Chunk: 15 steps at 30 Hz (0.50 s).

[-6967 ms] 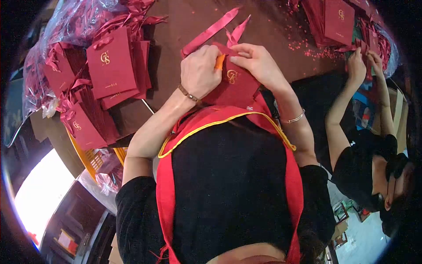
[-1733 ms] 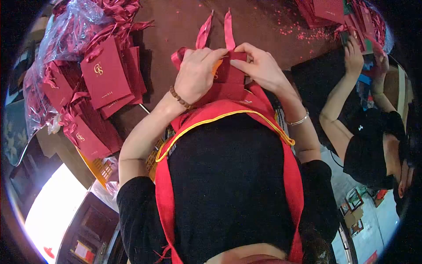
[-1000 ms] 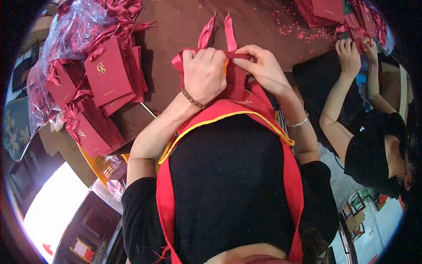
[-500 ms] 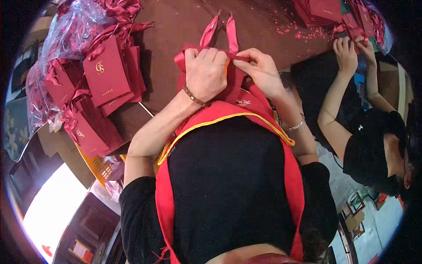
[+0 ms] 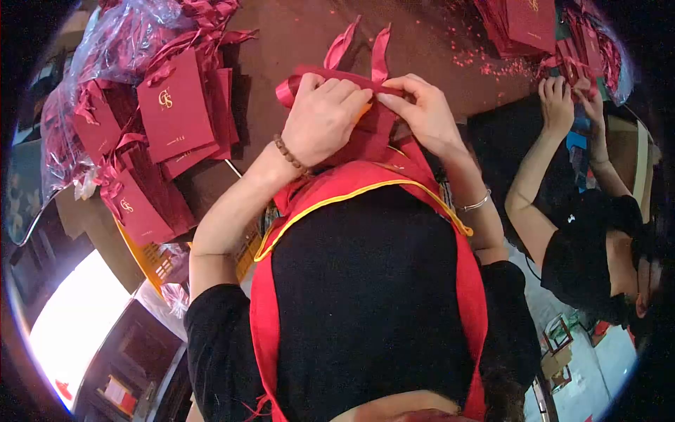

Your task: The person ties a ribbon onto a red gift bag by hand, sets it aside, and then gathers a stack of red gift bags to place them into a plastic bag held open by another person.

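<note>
Both my hands work on a dark red paper gift bag (image 5: 365, 137) held against the table edge in front of my chest. My left hand (image 5: 320, 119), with a bead bracelet at the wrist, grips a red satin ribbon (image 5: 330, 72) that loops over the bag's top. My right hand (image 5: 422, 112) pinches the same ribbon at its other side. Two ribbon tails (image 5: 358, 46) stick up past my fingers. Something orange shows between my hands, mostly hidden.
A pile of finished red bags (image 5: 172, 105) with gold logos and ribbons lies left on the brown table (image 5: 281, 35), partly in clear plastic. Another stack of bags (image 5: 527, 24) sits far right, where a second person's hands (image 5: 562, 98) work. Red scraps dot the table.
The ribbon, loose and long seven seconds ago, is now threaded and drawn across the bag's top. My hands have pulled it tighter and shifted slightly right over the last second.
</note>
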Tool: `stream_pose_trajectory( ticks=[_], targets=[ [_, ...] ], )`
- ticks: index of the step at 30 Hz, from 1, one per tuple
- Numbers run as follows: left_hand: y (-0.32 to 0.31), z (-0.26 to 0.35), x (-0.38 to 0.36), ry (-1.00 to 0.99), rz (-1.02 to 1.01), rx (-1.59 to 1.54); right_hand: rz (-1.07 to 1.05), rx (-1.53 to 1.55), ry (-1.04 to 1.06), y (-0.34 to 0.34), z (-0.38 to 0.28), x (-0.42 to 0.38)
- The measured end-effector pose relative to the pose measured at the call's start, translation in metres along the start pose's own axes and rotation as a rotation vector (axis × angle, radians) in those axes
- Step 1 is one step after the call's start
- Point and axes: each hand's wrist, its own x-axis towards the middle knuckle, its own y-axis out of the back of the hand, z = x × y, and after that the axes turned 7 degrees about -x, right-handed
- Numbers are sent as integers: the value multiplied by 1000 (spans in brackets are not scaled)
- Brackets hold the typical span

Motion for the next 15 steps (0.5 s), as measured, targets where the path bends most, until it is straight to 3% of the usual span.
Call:
stream_pose_trajectory(
  ticks=[4,5,7,11,15],
  targets=[
    [7,-2,5,51,-20,35,-95,49,-34,11,-16,7],
    [7,-2,7,52,-19,36,-90,-38,59,12,-8,11],
    [8,0,12,98,124,106,-125,-10,23,20,-17,12],
    [10,-2,12,96,56,107,-194,9,66,18,-16,8],
    [17,0,12,156,-19,-35,-122,-94,112,14,-18,-2]
  ],
)
